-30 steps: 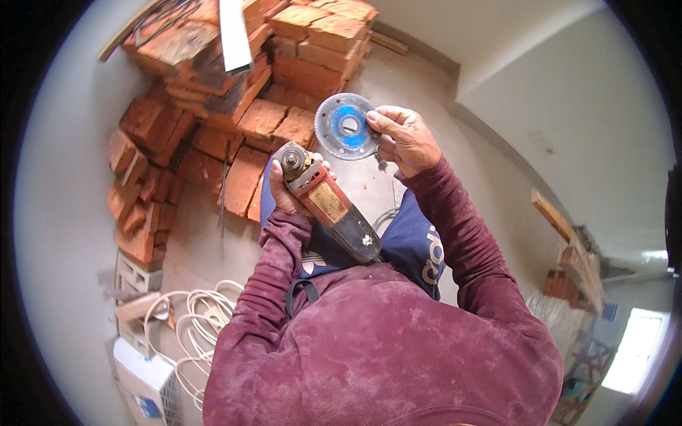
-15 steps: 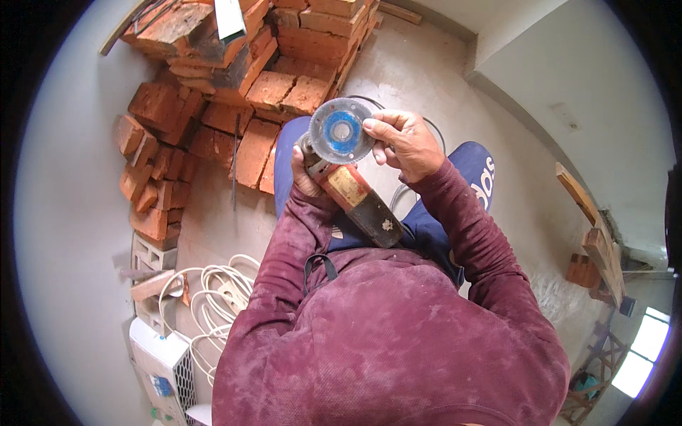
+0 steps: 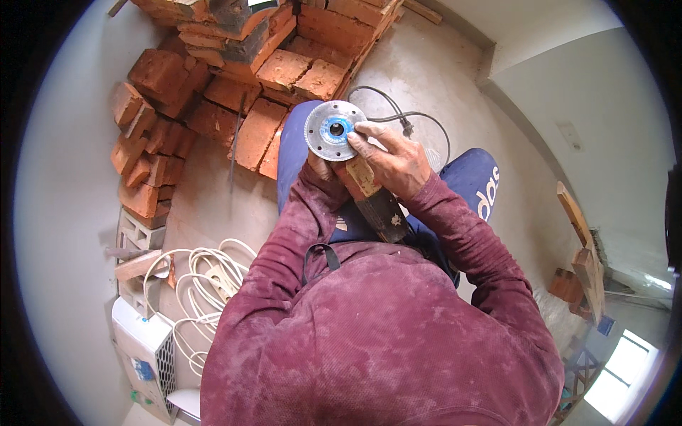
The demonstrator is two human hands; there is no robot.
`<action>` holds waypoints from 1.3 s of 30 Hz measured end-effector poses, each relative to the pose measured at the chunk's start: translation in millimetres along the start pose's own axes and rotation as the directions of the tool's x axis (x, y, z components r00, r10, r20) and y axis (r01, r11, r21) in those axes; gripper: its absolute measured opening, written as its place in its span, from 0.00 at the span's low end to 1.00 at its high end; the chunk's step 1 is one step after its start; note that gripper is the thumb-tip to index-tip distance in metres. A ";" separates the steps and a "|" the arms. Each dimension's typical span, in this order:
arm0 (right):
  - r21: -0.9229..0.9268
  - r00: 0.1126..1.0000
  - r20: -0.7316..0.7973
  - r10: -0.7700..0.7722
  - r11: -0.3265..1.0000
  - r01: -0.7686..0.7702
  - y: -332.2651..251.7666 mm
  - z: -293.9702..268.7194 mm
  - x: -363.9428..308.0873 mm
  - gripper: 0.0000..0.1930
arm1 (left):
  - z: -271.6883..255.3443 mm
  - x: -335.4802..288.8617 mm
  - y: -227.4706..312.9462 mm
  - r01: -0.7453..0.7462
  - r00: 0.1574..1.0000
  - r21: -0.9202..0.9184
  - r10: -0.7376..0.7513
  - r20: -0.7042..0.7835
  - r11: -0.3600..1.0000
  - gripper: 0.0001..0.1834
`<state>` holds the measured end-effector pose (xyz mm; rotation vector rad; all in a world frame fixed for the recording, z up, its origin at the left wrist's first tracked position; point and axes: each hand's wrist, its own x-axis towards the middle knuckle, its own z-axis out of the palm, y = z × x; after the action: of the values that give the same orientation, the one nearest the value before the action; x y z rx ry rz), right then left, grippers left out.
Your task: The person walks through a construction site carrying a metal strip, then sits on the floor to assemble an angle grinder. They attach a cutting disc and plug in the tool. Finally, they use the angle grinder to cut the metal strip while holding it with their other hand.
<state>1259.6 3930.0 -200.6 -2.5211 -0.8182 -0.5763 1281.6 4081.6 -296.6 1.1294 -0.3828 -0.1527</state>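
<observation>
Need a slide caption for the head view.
Right hand seats cutting disc on angle grinder gripped by left hand, beside bricks.

Single view only, head-worn fisheye, looking steeply down over wearer's own chest and lap. Close range: maroon sleeves fill lower half, both forearms running up to picture centre. Lens faces forward-down toward brick pile (image 3: 234, 85) at top edge, concrete floor (image 3: 440, 78) beyond. Straight wall lines bend near rim, dark circular border all round. No second view, nothing shared.

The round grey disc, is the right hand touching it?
Touching. The head view shows the right hand with fingertips pressed on the face of the disc.
</observation>
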 end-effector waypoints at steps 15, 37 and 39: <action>0.273 0.960 -0.066 0.272 0.930 -0.245 7.1 13.5 6.5 0.13 | -2.9 14.4 -3.8 0.256 0.916 -0.860 -0.395 0.070 0.441 0.50; 0.466 0.801 0.035 0.597 0.699 -0.542 9.8 25.8 19.9 0.18 | -3.9 14.6 -12.4 0.318 0.886 -0.835 -0.454 0.093 0.449 0.50; 0.506 0.786 0.020 0.619 0.671 -0.541 14.6 30.9 18.9 0.18 | -8.0 14.1 -16.5 0.314 0.896 -0.834 -0.431 0.104 0.453 0.50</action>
<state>1290.5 3943.5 -220.4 -2.0505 -0.0364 -0.2818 1298.8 4077.1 -311.3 0.2115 0.0978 -0.5997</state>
